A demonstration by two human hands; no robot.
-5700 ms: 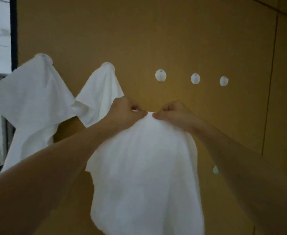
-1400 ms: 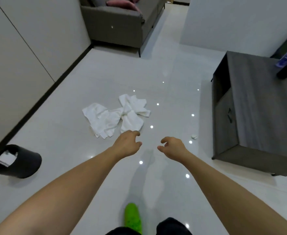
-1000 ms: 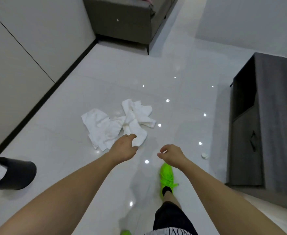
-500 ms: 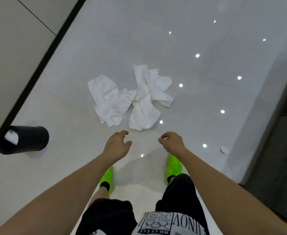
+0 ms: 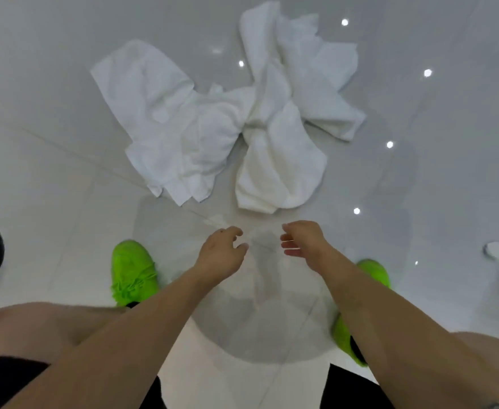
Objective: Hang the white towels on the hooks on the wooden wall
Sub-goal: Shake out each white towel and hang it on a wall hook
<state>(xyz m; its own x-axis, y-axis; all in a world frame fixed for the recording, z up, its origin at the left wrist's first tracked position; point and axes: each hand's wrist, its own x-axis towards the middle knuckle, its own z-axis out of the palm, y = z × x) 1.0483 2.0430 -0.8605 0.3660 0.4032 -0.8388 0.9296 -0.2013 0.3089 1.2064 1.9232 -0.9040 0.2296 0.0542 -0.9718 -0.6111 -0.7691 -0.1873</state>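
Shiny white floor holds the white towels in a crumpled pile. Both hands hang just short of it, holding nothing, fingers loosely curled. The right hand is nearest the long towel end pointing toward the person; the left hand waits beside it.

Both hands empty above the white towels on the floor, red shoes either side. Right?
Not quite: the shoes are bright green, not red, as the head view shows. The rest holds: left hand and right hand are empty above the white towels on the floor.
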